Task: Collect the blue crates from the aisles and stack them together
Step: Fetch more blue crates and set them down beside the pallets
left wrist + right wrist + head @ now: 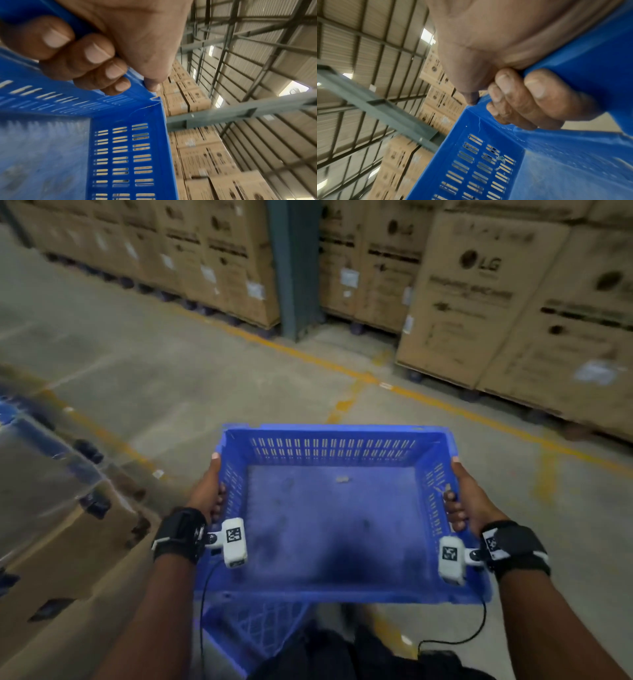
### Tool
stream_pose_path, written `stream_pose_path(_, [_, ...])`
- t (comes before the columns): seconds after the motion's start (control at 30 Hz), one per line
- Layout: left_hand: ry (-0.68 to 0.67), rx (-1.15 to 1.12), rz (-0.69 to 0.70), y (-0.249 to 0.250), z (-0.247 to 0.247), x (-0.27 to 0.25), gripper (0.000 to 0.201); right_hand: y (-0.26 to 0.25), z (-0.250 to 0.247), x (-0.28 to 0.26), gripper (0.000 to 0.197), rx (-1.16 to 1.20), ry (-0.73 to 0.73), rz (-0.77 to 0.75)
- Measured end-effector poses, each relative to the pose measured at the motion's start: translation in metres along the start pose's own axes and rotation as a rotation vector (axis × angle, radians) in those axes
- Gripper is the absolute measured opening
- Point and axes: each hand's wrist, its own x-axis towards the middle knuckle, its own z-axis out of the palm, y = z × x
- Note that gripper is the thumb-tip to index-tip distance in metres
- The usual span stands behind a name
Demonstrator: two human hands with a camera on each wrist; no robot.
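I carry an empty blue crate (335,518) with slotted walls in front of my waist, held level. My left hand (210,491) grips its left rim, fingers curled inside the wall and thumb along the top edge. My right hand (460,501) grips the right rim the same way. In the left wrist view the fingers (82,59) wrap over the blue rim (140,86); in the right wrist view the fingers (527,97) curl over the crate (488,162) edge. Part of another blue crate (253,628) shows below, beneath the carried one.
Tall cardboard boxes (479,302) line the far side behind a yellow floor line (342,371). A grey steel post (291,268) stands between them. Wrapped cartons on a pallet (51,508) sit close at my left. Concrete floor (171,354) lies ahead.
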Motion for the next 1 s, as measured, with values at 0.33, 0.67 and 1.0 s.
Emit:
stream_pose_path(0.33, [-0.425, 0.278, 0.162, 0.075, 0.21, -0.044, 0.072, 0.101, -0.186, -0.077, 0.075, 0.365, 0.304, 0.025])
stream_pose_path(0.67, [-0.792, 0.552, 0.316, 0.088, 0.474, -0.176, 0.071, 0.234, -0.349, -0.184, 0.075, 0.708, 0.672, 0.061])
stream_pose_path(1.0, [-1.28, 0.872, 0.438, 0.069, 0.709, -0.327, 0.072, 0.347, -0.389, -0.284, 0.072, 1.166, 1.063, 0.135])
